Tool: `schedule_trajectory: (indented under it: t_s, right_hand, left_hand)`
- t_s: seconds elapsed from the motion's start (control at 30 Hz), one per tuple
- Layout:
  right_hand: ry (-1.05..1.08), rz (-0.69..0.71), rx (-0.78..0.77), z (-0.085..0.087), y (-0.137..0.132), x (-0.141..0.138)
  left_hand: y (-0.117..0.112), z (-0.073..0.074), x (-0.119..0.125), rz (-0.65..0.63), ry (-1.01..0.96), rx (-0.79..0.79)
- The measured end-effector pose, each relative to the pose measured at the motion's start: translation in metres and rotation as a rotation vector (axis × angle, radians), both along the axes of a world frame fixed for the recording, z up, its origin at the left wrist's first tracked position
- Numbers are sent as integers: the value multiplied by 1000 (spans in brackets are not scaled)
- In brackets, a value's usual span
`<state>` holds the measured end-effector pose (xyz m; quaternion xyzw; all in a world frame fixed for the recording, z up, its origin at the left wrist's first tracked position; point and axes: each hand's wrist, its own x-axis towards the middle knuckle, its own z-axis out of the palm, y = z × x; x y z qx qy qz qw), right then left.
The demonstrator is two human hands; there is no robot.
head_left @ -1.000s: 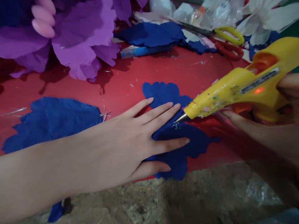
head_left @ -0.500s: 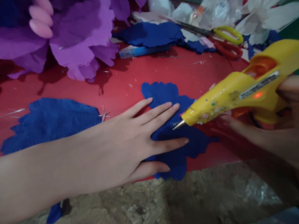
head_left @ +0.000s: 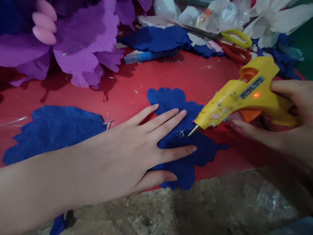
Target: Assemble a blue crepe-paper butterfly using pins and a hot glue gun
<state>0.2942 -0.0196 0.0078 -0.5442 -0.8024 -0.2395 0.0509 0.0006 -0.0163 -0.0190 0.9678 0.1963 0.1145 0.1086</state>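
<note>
My left hand (head_left: 137, 150) lies flat with fingers spread on a blue crepe paper petal (head_left: 186, 153) on the red sheet (head_left: 171, 75), pressing it down. My right hand (head_left: 281, 120) grips a yellow glue gun (head_left: 242, 98) with a lit orange lamp. Its metal nozzle points down-left, just right of a small shiny blob of glue (head_left: 181, 133) on the petal, between my left fingers.
A second blue petal (head_left: 53, 130) lies at left. A large purple paper flower (head_left: 73, 39) with another person's fingertips (head_left: 44, 19) fills the far left. Blue paper scraps (head_left: 156, 37), a blue cutter (head_left: 149, 55), yellow scissors (head_left: 234, 36), red scissors (head_left: 236, 54) and white paper lie behind.
The glue gun has drawn back to the right and lower, its nozzle lifting off the petal and leaving a glue blob. My left hand has stayed in place.
</note>
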Motion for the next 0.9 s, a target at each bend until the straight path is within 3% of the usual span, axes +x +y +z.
schedule_trajectory:
  t_s: [0.27, 0.47, 0.6, 0.77, 0.9]
  right_hand:
    - [49, 118, -38, 5, 3, -1]
    - [-80, 263, 92, 3, 8, -1]
    - [-86, 318, 206, 3, 13, 1]
    - [-50, 482, 319, 6, 16, 7]
    - [127, 369, 307, 1, 21, 16]
  left_hand:
    - [0, 5, 0, 0, 44, -67]
    - [0, 6, 1, -19, 62, -39]
    - [0, 9, 0, -31, 98, -4]
    - [0, 10, -1, -35, 140, 57]
    - [0, 14, -2, -36, 169, 46]
